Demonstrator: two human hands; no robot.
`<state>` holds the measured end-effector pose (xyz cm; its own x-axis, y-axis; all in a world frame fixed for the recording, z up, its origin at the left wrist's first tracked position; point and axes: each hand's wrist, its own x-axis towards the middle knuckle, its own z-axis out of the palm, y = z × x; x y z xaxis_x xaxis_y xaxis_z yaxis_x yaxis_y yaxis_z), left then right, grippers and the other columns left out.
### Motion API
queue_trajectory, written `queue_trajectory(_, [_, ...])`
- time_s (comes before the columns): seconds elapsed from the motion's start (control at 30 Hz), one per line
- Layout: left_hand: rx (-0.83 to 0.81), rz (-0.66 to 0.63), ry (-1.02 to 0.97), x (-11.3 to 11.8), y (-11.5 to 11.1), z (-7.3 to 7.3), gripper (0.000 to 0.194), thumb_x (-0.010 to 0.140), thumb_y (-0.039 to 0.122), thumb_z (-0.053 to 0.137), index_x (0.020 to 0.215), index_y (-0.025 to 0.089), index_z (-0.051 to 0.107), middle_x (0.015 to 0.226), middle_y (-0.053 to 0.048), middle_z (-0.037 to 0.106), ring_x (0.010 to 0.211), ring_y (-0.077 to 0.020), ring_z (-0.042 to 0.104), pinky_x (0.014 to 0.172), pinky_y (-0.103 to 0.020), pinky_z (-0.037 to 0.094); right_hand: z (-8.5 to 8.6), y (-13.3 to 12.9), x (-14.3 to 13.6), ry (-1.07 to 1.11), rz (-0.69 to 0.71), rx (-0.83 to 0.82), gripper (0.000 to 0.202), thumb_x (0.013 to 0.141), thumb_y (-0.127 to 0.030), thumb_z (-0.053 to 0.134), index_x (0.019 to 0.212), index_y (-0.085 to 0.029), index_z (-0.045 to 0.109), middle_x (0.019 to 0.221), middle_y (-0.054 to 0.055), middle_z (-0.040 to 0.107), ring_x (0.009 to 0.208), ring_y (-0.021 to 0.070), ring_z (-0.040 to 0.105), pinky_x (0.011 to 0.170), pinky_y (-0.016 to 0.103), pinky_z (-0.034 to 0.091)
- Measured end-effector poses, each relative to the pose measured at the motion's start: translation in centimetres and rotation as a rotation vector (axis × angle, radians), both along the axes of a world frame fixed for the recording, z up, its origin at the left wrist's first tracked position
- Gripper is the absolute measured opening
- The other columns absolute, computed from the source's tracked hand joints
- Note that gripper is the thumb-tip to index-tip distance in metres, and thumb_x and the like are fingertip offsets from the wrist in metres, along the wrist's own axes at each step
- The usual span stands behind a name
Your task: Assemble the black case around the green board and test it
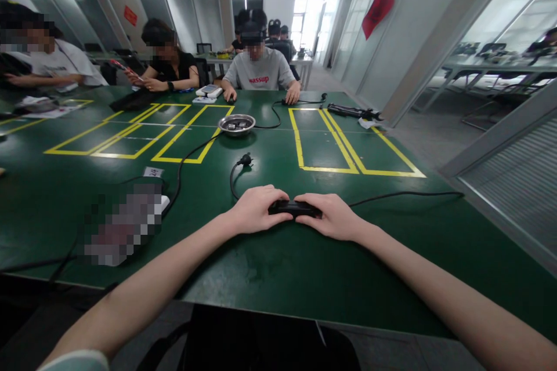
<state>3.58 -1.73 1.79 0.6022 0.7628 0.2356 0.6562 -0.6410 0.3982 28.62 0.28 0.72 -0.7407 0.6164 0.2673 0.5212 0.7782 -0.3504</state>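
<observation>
A slim black power adapter (296,208) lies level between my two hands, low over the green table or resting on it; I cannot tell which. My left hand (260,208) is closed round its left end, thumb along the near side and fingers on the far side. Round the right end, my right hand (333,214) grips it the same way. A black cord runs from the left side to a plug (246,159) lying just beyond my left hand. Another thin black cable (404,194) leads off from the right side toward the table's right edge.
A metal bowl (237,124) holding small metal pieces stands mid-table. Yellow tape rectangles (331,171) mark the green table (261,284). A blurred-out object (126,226) lies left, beside a cable. A folded black tripod-like item (354,112) lies far right. Several people sit opposite.
</observation>
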Motion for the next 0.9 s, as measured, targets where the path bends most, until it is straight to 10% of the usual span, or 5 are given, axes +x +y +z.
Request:
queue_trajectory(0.4, [0.027,-0.01,0.04,0.1,-0.17,0.14,0.03,0.098,0.048,0.062,0.105,0.019,0.065,0.094,-0.005,0.07,0.083,-0.0209,0.065,0.075,-0.03,0.048,-0.15,0.16,0.11,-0.002,0.015,0.161,0.033,0.106,-0.041,0.048,0.118,-0.019,0.07,0.096,0.009,0.077,0.083,0.0214,0.073,0.074,0.03,0.054])
queue_trajectory(0.7, [-0.118,-0.017,-0.037,0.27,-0.33,0.27,0.03,0.1,0.048,0.06,0.095,0.019,0.065,0.087,-0.002,0.071,0.078,-0.018,0.065,0.07,-0.027,0.044,0.57,-0.29,0.32,-0.174,0.165,0.286,0.054,0.105,-0.044,0.051,0.156,-0.028,0.044,0.118,0.01,0.066,0.082,0.0187,0.069,0.068,0.029,0.053])
queue_trajectory(0.9, [0.001,-0.01,-0.059,0.03,-0.01,-0.47,0.04,0.099,0.048,0.062,0.126,0.019,0.065,0.111,-0.009,0.074,0.101,-0.0246,0.067,0.091,-0.037,0.051,-0.23,0.24,0.5,-0.172,0.08,0.278,0.051,0.104,-0.039,0.051,0.154,-0.031,0.048,0.112,0.008,0.066,0.073,0.0162,0.066,0.065,0.027,0.052])
